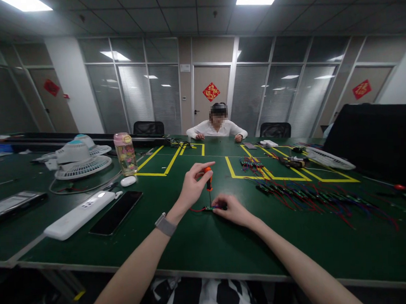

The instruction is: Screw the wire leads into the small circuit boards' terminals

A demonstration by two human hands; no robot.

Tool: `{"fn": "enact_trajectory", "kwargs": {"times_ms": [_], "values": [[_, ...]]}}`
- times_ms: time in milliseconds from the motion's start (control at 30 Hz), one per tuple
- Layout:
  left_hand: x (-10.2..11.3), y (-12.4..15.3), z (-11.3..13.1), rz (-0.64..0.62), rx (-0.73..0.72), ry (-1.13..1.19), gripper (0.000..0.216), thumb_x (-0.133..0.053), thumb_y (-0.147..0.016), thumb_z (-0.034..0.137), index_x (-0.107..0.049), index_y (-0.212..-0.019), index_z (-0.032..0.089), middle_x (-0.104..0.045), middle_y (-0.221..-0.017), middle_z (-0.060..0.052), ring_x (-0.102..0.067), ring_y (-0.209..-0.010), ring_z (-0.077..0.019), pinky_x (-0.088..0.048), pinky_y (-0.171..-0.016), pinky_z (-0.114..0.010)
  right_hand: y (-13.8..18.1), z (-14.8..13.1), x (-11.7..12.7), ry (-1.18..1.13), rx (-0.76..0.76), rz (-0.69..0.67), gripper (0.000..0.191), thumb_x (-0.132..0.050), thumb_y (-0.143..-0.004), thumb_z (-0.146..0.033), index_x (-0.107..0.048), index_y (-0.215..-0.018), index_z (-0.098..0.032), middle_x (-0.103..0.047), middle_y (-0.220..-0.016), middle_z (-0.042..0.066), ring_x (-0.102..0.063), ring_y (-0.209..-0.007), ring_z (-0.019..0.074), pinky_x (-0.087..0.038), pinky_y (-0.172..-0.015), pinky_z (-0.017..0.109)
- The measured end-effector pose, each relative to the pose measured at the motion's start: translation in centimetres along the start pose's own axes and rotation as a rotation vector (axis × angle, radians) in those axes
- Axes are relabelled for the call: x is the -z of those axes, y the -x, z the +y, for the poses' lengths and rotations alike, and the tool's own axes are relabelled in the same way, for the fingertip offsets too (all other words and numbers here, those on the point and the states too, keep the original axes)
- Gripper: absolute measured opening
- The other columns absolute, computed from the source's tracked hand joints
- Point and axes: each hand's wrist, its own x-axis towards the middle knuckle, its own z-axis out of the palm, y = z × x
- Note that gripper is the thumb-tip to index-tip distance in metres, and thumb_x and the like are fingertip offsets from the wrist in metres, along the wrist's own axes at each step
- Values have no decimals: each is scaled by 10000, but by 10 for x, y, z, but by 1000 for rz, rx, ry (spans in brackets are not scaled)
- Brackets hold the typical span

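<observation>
Upright in my left hand (193, 183) is a screwdriver (209, 184) with an orange and black handle. Its shaft points straight down at a small green circuit board (208, 209) on the table. The index finger of that hand stretches out over the handle's top. My right hand (229, 208) is closed at the board's right end, thumb and fingers pinching it against the tabletop. A red wire (196, 210) runs off the board's left side. Whether the tip sits in a screw is too small to tell.
Right of my hands lie many wired circuit boards (314, 196) and a smaller bunch (251, 164). To the left are a phone (117, 213), a white power strip (80, 215), a bottle (125, 154) and a white fan (82, 158). A person (218, 124) sits opposite.
</observation>
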Motion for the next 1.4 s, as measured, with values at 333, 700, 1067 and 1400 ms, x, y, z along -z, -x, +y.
{"fn": "enact_trajectory", "kwargs": {"times_ms": [333, 700, 1067, 1400], "values": [[-1, 1, 0, 0, 16, 1, 328, -589, -826, 257, -651, -1141, 188, -593, -1043, -63, -588, -905, -146, -485, -804, -249, -1, -2, 0, -1, -10, 8, 132, -643, -727, -108, -676, -853, -133, -631, -772, 26, -558, -704, 135, -426, -651, 240], [-2, 1, 0, 17, 3, -38, 352, -592, -821, 269, -639, -1162, 193, -601, -1037, -65, -585, -927, -157, -485, -835, -276, -1, 0, -1, 2, -20, 6, 162, -635, -712, -90, -676, -862, -134, -628, -779, 21, -556, -701, 127, -426, -648, 228], [1, 0, -2, 20, 4, -5, 315, -538, -864, 279, -648, -1150, 209, -597, -1107, -66, -581, -1000, -159, -472, -887, -279, 0, 0, 0, 16, 4, 7, 124, -643, -744, -143, -678, -862, -149, -623, -770, 18, -556, -695, 131, -428, -640, 240], [0, -1, -2, 9, 43, 46, 329, -509, -876, 267, -632, -1168, 180, -621, -1125, -74, -595, -1019, -170, -465, -916, -307, 0, -2, 1, -1, 4, 4, 101, -636, -758, -142, -664, -853, -125, -623, -755, 21, -547, -685, 127, -416, -629, 234]]}}
